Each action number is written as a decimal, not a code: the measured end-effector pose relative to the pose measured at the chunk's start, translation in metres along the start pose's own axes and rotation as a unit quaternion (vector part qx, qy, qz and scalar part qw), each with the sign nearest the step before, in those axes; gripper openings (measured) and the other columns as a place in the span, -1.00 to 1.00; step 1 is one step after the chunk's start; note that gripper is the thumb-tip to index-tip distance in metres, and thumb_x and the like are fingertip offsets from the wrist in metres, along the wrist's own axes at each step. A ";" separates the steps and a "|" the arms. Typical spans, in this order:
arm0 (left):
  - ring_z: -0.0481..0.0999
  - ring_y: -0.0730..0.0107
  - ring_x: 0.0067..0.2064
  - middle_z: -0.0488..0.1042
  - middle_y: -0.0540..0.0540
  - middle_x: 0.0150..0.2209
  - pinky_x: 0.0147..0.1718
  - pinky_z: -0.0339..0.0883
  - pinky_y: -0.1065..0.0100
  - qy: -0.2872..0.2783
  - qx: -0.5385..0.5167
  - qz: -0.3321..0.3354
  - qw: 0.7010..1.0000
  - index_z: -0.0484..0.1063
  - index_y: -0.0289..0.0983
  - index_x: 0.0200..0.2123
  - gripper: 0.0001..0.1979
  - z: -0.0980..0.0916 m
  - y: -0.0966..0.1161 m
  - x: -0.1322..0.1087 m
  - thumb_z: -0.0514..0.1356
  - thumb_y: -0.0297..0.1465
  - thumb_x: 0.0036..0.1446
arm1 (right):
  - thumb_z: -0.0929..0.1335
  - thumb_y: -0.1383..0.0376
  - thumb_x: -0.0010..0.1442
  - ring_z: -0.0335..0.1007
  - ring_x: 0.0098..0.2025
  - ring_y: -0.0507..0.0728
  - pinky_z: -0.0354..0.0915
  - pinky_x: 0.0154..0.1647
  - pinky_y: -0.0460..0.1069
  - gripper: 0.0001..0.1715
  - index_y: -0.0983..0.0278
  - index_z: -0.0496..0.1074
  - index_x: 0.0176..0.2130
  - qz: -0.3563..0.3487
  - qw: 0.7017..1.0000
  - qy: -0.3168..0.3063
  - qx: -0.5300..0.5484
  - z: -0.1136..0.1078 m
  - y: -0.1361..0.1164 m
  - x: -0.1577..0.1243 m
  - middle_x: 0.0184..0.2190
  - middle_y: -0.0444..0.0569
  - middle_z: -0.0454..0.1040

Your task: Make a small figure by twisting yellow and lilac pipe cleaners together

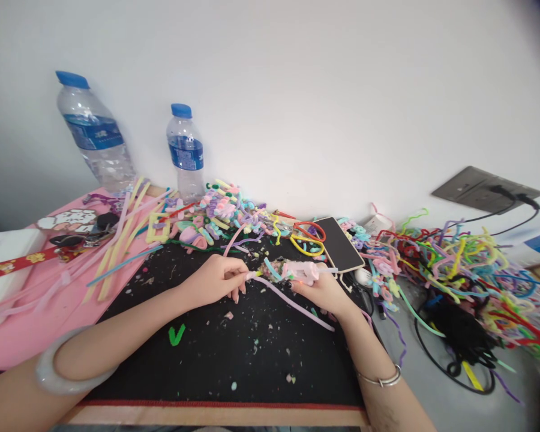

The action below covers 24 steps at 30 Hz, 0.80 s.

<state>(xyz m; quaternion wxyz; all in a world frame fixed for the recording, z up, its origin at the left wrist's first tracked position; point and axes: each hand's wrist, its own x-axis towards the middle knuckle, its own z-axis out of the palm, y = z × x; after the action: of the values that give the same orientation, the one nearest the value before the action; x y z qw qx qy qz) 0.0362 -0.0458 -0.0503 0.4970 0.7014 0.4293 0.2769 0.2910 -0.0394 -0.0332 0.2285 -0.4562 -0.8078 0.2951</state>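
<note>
Near the middle of the black mat (207, 366), my left hand (218, 279) pinches the end of a lilac pipe cleaner (292, 303) between thumb and fingers. Its long free part runs down to the right across the mat. My right hand (321, 294) is wrapped round a small pink hot glue gun (299, 271), with a clear stick out of its back. The gun's front, partly covered in fuzzy bits, points left at my left fingertips. A small orange light glows on its side. Whether the tip touches the pipe cleaner, I cannot tell.
Behind my hands lie a heap of pastel pipe-cleaner pieces (225, 210), scissors (308, 237) and a phone (339, 243). Two water bottles (186, 150) stand by the wall. Tangled pipe cleaners (472, 258) and black cord (461, 336) fill the right. A green V-shaped piece (176, 336) lies left.
</note>
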 end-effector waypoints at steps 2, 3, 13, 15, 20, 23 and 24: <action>0.50 0.44 -0.58 0.48 -0.03 -0.56 -0.56 0.34 0.47 0.001 -0.002 -0.001 1.000 0.40 -0.32 -0.47 -0.74 0.000 0.000 0.000 0.08 -0.28 0.14 | 0.33 0.25 0.07 0.31 -0.48 0.07 0.24 -0.43 -0.06 -0.83 0.31 0.47 -0.38 -0.007 0.999 0.022 -0.030 0.000 0.001 0.001 -0.50 -0.08 0.45; 0.49 0.44 -0.58 0.48 -0.03 -0.55 -0.56 0.34 0.47 0.001 -0.004 -0.003 1.000 0.40 -0.32 -0.47 -0.75 0.000 0.000 0.000 0.08 -0.28 0.13 | 0.33 0.24 0.07 0.29 -0.50 0.07 0.22 -0.46 -0.06 -0.83 0.30 0.46 -0.42 -0.009 0.998 0.036 -0.044 0.000 0.001 0.002 -0.54 -0.09 0.43; 0.48 0.45 -0.58 0.49 -0.06 -0.52 -0.57 0.33 0.47 -0.027 -0.063 -0.014 0.998 0.40 -0.34 -0.44 -0.75 0.000 0.003 0.000 0.09 -0.27 0.13 | 0.33 0.22 0.05 0.37 -0.27 0.18 0.23 -0.29 0.01 -0.66 0.24 0.34 -0.14 0.057 0.965 0.181 -0.181 -0.003 0.025 0.009 -0.26 0.00 0.45; 0.48 0.45 -0.57 0.49 -0.07 -0.52 -0.58 0.33 0.46 -0.037 -0.082 -0.016 0.996 0.40 -0.35 -0.42 -0.75 0.000 0.003 0.000 0.10 -0.27 0.13 | 0.32 0.24 0.04 0.35 -0.18 0.22 0.24 -0.21 0.06 -0.58 0.27 0.30 -0.07 0.067 0.958 0.192 -0.200 -0.002 0.033 0.009 -0.18 0.05 0.41; 0.49 0.43 -0.58 0.50 -0.08 -0.51 -0.58 0.33 0.45 -0.057 -0.120 -0.032 0.991 0.39 -0.36 -0.40 -0.74 0.000 0.006 -0.001 0.11 -0.26 0.13 | 0.38 0.25 -0.04 0.24 -0.08 0.32 0.20 -0.11 0.19 -0.36 0.29 0.23 0.05 0.065 0.937 0.201 -0.278 -0.002 0.031 0.009 -0.08 0.15 0.30; 0.48 0.44 -0.58 0.50 -0.07 -0.52 -0.58 0.33 0.45 -0.060 -0.133 -0.040 0.988 0.38 -0.36 -0.42 -0.74 0.000 0.007 -0.001 0.12 -0.25 0.12 | 0.42 0.21 -0.03 0.15 0.02 0.32 0.13 0.00 0.20 -0.35 0.26 0.22 0.04 -0.019 0.947 0.192 -0.259 0.000 0.010 0.006 -0.01 0.14 0.26; 0.48 0.44 -0.58 0.50 -0.07 -0.52 -0.59 0.33 0.45 -0.060 -0.135 -0.042 0.988 0.38 -0.36 -0.43 -0.74 0.000 0.007 -0.001 0.12 -0.25 0.12 | 0.42 0.19 -0.01 0.14 0.04 0.30 0.11 0.03 0.18 -0.39 0.25 0.23 0.02 -0.053 0.953 0.177 -0.242 0.002 0.002 0.005 -0.01 0.12 0.26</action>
<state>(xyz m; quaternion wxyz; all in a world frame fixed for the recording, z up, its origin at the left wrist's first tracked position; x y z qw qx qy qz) 0.0377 -0.0480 -0.0435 0.6235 0.6244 0.3865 0.2683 0.2888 -0.0346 -0.0353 0.2665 -0.4993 -0.8244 -0.0071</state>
